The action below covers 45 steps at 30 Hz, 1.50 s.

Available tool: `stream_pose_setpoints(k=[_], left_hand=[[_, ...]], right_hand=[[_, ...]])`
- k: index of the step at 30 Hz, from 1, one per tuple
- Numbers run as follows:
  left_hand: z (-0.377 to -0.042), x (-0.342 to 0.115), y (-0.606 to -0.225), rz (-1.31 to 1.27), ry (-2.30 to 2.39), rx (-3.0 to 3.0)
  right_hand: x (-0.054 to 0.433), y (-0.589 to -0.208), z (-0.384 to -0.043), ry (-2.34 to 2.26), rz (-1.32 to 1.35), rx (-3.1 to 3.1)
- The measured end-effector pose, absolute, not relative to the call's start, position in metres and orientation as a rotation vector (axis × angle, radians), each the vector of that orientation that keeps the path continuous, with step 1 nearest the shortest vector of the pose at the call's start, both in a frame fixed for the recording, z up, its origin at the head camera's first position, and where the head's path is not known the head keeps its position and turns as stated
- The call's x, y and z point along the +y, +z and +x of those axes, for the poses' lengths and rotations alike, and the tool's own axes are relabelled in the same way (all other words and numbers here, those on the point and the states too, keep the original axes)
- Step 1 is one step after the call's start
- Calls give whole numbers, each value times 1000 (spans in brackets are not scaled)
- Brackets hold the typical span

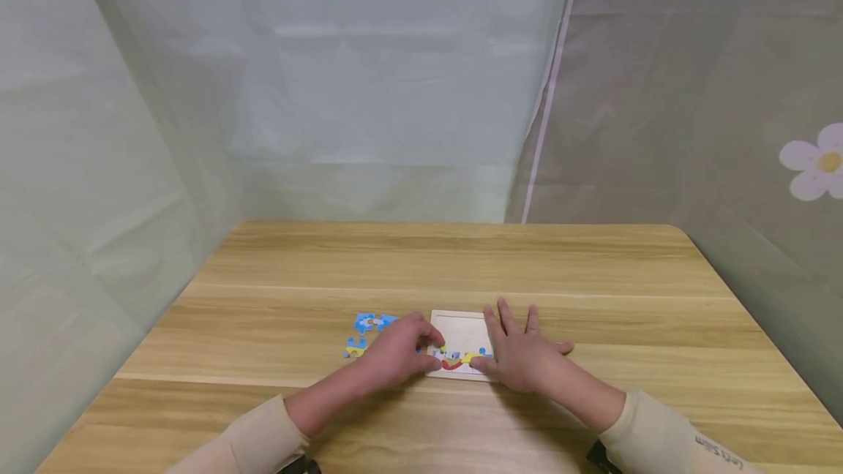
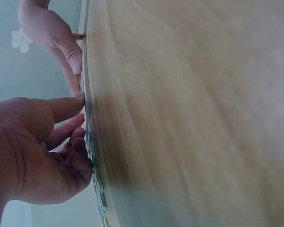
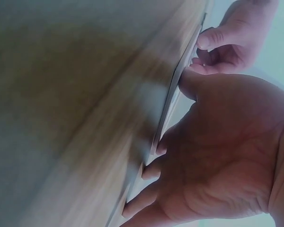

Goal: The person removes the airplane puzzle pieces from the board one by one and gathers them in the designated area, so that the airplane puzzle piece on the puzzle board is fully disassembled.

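Observation:
A light wooden puzzle tray (image 1: pixel 461 323) lies on the table, with a row of colourful puzzle pieces (image 1: pixel 453 363) along its near side. At the tray's left end, my left hand (image 1: pixel 403 348) has its bent thumb and index finger about a puzzle piece (image 1: pixel 437 352) that they partly cover. In the left wrist view, the other fingers (image 2: pixel 80 163) of that hand are curled low beside the tray edge. My right hand (image 1: pixel 523 353) spreads over the tray's right side, fingers straight, its thumb touching the right part of the row near a yellow patch.
Loose blue puzzle pieces (image 1: pixel 374 322) and a blue-and-yellow piece (image 1: pixel 356 347) lie left of the tray, partly behind the left hand. The wooden table (image 1: pixel 296 262) extends around them. Pale curtains (image 1: pixel 395 93) hang beyond its far edge.

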<state>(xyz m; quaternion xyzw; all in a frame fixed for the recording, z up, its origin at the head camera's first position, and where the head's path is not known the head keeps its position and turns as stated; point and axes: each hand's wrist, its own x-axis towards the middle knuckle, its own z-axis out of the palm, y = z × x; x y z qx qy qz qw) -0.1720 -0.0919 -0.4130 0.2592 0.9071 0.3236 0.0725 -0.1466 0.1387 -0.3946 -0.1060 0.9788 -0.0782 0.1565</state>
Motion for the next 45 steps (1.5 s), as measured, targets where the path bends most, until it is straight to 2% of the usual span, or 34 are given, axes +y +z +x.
stream_pose_setpoints(k=[30,45], left_hand=[[-171,-88,-410,725,1048,2681],[-168,-95,-410,657,1250,2631]], right_hand=[[138,-393,-148,-215,-319,2827],[138,-397,-148,-226,-292,2820]])
